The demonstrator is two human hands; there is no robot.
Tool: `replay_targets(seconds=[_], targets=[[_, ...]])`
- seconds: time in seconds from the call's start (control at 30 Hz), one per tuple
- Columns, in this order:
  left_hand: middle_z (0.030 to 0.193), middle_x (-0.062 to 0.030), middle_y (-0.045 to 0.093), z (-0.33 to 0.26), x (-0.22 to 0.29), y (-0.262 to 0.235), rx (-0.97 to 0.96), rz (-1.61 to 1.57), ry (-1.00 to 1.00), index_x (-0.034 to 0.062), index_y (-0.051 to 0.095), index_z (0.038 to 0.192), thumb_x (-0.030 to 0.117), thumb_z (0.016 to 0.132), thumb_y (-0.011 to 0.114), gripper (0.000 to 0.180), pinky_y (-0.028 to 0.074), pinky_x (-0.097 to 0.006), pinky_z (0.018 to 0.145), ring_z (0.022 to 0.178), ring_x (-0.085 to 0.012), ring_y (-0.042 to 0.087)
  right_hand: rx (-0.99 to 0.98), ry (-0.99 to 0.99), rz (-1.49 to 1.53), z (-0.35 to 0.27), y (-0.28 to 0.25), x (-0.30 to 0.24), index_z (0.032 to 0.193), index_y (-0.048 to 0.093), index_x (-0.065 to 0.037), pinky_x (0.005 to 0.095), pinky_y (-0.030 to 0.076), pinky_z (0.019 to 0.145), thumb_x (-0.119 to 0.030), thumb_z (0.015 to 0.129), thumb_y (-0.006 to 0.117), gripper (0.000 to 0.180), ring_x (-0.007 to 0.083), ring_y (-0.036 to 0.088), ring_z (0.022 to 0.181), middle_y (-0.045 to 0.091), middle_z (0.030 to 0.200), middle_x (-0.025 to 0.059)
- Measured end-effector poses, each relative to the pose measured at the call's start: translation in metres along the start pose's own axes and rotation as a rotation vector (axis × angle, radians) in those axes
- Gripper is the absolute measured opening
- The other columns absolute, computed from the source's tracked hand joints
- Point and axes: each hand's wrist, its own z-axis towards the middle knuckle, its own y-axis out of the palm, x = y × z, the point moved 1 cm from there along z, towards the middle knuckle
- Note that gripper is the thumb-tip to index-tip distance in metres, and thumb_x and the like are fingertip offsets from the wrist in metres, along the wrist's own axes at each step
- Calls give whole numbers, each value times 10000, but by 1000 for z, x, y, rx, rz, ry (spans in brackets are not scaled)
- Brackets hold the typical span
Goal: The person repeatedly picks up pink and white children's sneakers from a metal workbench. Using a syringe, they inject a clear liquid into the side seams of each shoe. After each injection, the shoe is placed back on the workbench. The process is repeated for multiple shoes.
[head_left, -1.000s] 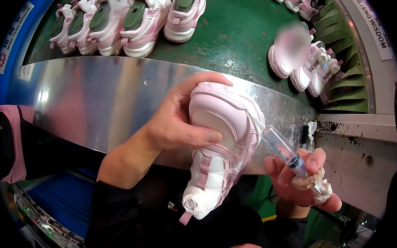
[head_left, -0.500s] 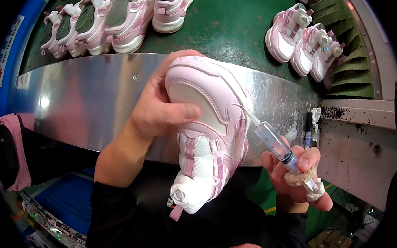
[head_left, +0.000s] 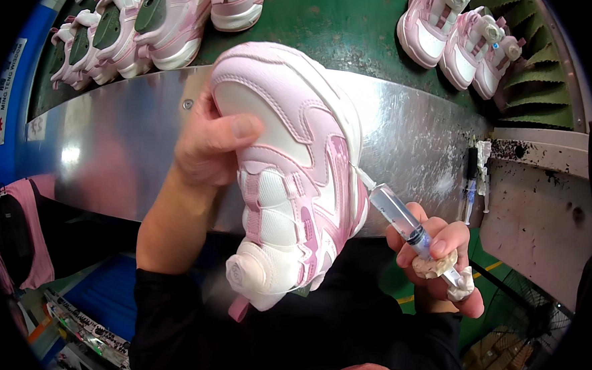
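- Head view: the left hand [head_left: 206,139] grips the toe of a pink-and-white shoe [head_left: 287,138], thumb across its upper, holding it aloft over the near edge of the metal ledge [head_left: 119,137].
- Fingers of the right hand [head_left: 440,258] are closed around a clear syringe [head_left: 396,210], its tip apparently touching the seam above the sole.
- Work at that seam looks under way; how much is covered cannot be told. The plunger stands well back, seemingly with most of its stroke left.
- Toward the green surface's [head_left: 328,22] left edge stand a shoe row [head_left: 182,47], toward its right edge three shoes [head_left: 460,59]; which are done doesn't show.
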Motion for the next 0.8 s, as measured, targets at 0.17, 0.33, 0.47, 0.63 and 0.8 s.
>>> replay_targets(seconds=[0.17, 0.33, 0.47, 0.63, 0.8], targets=[[1095, -159, 627, -1, -1, -4, 41, -22, -28, -29, 500, 1224, 60, 728, 635, 522, 548, -349, 834, 962, -242, 653, 36, 45, 18, -16, -1, 3, 1126, 578, -47, 296, 329, 720, -785, 663, 614, 872, 180, 457, 791, 637, 926, 121], [1075, -170, 632, 4, 0, -7, -23, -118, -1, -37, 511, 1199, 106, 771, 597, 460, 550, -372, 833, 947, -255, 653, 12, 52, 32, -32, -6, 6, 1143, 586, -28, 292, 322, 711, -782, 651, 628, 901, 179, 457, 792, 645, 932, 122], [1066, -175, 631, 7, -2, -13, -56, -174, -43, -62, 511, 1189, 126, 793, 591, 446, 547, -386, 837, 939, -260, 652, 50, 43, 16, -41, -3, 7, 1123, 602, -24, 291, 320, 695, -773, 643, 644, 890, 180, 455, 780, 646, 926, 114], [1057, -194, 640, 6, -3, -19, -8, -251, -77, -81, 525, 1171, 132, 803, 588, 430, 545, -411, 846, 923, -278, 655, 15, 56, -42, -47, -8, 6, 1101, 620, -28, 290, 320, 672, -763, 634, 659, 872, 181, 453, 751, 647, 913, 105], [1041, -200, 652, 8, -7, -16, 83, -243, -92, -78, 557, 1131, 136, 798, 580, 397, 545, -426, 850, 927, -290, 658, 19, 73, -68, -47, -7, 6, 1076, 635, -32, 283, 313, 657, -738, 644, 672, 828, 174, 461, 711, 654, 884, 90]])
